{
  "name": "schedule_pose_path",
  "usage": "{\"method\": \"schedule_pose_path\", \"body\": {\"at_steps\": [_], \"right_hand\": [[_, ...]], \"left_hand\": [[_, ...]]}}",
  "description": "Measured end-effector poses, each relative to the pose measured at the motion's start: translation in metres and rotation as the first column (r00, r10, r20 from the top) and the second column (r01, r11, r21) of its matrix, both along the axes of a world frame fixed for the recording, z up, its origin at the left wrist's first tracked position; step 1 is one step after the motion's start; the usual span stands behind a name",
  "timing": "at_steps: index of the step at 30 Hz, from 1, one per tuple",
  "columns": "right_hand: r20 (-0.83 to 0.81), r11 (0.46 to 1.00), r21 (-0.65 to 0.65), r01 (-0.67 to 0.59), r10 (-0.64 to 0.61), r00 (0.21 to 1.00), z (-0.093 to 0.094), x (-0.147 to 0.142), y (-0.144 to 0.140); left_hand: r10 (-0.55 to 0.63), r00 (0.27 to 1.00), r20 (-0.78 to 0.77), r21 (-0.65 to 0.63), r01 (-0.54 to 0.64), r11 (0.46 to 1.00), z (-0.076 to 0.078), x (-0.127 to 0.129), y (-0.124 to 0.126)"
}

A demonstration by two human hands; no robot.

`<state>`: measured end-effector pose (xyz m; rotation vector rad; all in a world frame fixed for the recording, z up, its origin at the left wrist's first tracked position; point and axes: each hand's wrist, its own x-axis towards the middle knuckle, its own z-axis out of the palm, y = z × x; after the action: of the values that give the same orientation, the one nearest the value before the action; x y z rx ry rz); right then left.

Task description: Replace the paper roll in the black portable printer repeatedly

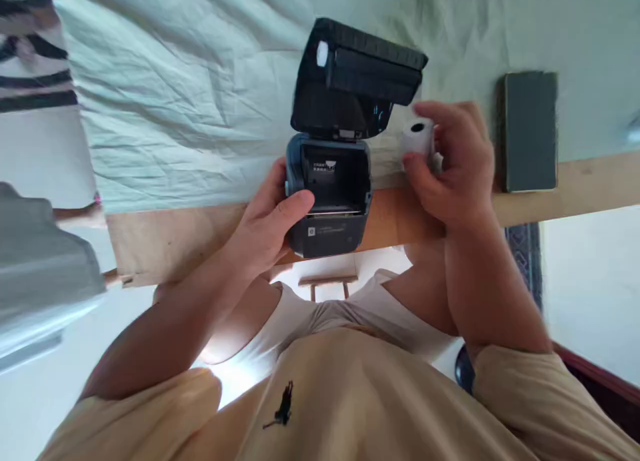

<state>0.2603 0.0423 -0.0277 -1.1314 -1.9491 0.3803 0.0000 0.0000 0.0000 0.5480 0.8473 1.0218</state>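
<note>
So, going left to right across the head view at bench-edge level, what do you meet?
Striped cloth → left hand gripping the open label printer → paper roll held in the right hand → dark phone lying flat on the green sheet.

Wooden table [165, 237] — pale green cloth [190, 94] over it; dark phone [530, 131] lying flat.
</note>
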Motion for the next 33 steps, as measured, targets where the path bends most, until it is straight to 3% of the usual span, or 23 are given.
{"method": "schedule_pose_path", "body": {"at_steps": [3,6,9,12,15,19,28,33], "right_hand": [[-0.187,0.984,0.165,-0.066,0.097,0.977,0.007,-0.001,0.001],[-0.222,0.965,0.202,-0.166,0.211,0.952,0.025,-0.015,-0.007],[-0.148,0.949,0.132,-0.287,0.305,0.941,0.046,-0.039,-0.020],[-0.012,0.965,0.137,-0.226,0.230,0.973,0.055,-0.061,-0.024],[0.109,0.978,0.155,-0.138,0.122,0.986,0.053,-0.072,-0.022],[0.131,0.994,0.108,-0.007,-0.007,0.991,0.046,-0.076,-0.021],[0.118,0.999,0.052,-0.011,0.005,0.993,0.035,-0.075,-0.019],[0.017,0.998,0.061,-0.033,0.032,0.999,0.030,-0.073,-0.021]], "left_hand": [[0.014,1.000,-0.020,-0.007,-0.014,1.000,0.000,0.003,0.001],[0.007,1.000,-0.029,-0.008,-0.007,1.000,-0.002,0.004,0.001],[0.009,0.999,-0.046,0.032,-0.007,0.999,-0.008,0.003,0.001],[0.023,0.997,-0.076,0.142,-0.012,0.990,-0.015,-0.001,0.000],[0.000,0.997,-0.072,0.197,0.014,0.980,-0.021,-0.004,0.000],[-0.045,0.998,-0.049,0.183,0.054,0.982,-0.023,-0.006,0.000],[-0.057,0.994,-0.091,0.068,0.063,0.996,-0.010,-0.001,0.002],[-0.050,0.999,-0.021,0.152,0.053,0.987,-0.016,0.001,0.002]]}}
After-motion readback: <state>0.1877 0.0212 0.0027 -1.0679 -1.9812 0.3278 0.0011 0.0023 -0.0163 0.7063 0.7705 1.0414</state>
